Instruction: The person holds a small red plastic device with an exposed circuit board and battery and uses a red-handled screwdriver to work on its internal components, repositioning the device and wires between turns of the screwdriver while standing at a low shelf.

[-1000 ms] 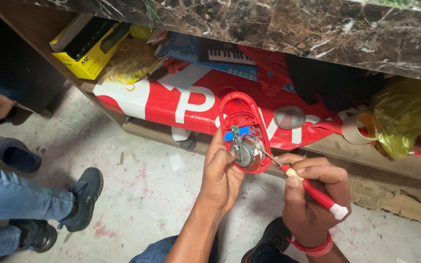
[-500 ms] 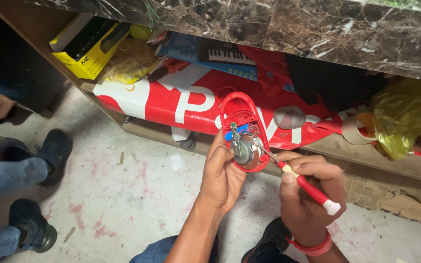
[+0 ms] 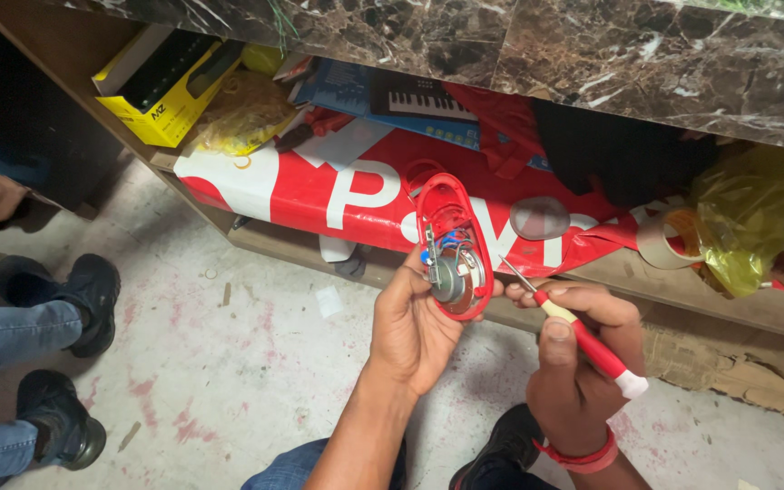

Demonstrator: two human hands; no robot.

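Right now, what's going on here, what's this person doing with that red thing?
A person is holding an opened red plastic casing in the left hand, with wires and a round metal part exposed inside. The right hand grips a small red-handled screwdriver, its tip just right of the casing's edge. Behind is a cluttered shelf under a marble counter.

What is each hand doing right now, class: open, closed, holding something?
Left hand: closed around the open red casing.
Right hand: closed on the screwdriver, tip near the casing.
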